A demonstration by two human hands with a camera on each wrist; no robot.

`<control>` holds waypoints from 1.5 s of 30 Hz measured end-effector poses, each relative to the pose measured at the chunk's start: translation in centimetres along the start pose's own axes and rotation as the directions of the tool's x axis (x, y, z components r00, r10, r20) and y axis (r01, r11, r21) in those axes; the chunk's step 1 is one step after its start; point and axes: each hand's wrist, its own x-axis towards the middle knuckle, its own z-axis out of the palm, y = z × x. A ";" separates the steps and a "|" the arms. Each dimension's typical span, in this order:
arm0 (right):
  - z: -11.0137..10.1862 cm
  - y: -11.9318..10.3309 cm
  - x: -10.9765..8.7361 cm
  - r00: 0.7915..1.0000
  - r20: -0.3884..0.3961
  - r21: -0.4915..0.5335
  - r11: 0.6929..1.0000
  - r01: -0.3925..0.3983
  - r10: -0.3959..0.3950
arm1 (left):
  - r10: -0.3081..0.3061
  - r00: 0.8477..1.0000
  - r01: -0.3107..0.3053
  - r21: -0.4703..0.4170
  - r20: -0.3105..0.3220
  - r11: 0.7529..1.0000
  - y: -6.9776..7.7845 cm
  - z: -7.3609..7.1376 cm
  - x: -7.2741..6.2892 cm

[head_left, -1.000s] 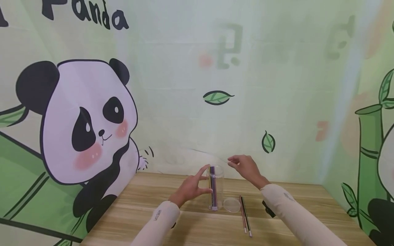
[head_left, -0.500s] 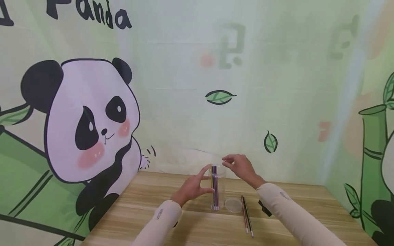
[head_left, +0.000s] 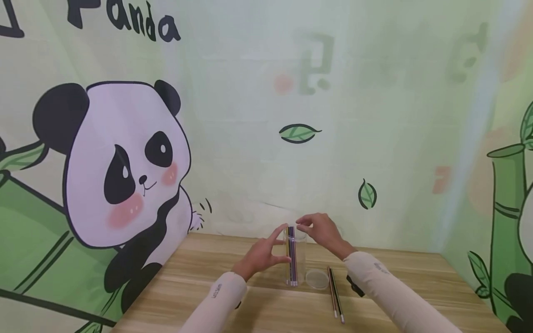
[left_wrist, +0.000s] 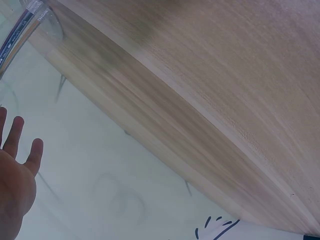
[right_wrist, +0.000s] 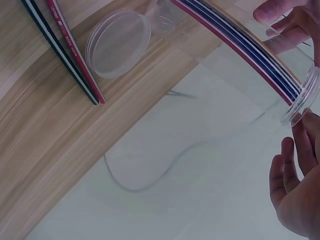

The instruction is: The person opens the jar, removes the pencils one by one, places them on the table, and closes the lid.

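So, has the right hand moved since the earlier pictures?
Yes, leftward: against the upper printed leaf in the head view, the right hand sits further left, closer to the clear jar.

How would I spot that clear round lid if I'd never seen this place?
On the wooden table, look between the clear jar and two loose pencils. The lid lies there: a low see-through disc, unlike the tall jar and thin pencils.
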 end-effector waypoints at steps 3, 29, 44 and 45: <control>0.4 -0.1 -0.1 1.000 0.011 0.000 1.000 0.001 -0.001 | -0.006 1.000 0.006 0.005 0.006 1.000 0.1 0.0 -0.1; 0.8 -0.2 0.2 0.996 0.085 0.021 0.999 0.026 -0.028 | 0.007 1.000 -0.007 0.007 0.004 1.000 0.0 -0.1 0.0; 0.8 -0.4 -0.2 0.998 0.064 0.108 0.994 -0.012 0.005 | 0.030 1.000 -0.030 -0.008 -0.007 1.000 -0.1 0.0 0.0; 0.8 -0.4 -0.2 0.998 0.060 0.110 0.994 -0.013 0.006 | 0.030 1.000 -0.030 -0.006 -0.008 1.000 -0.1 0.0 0.0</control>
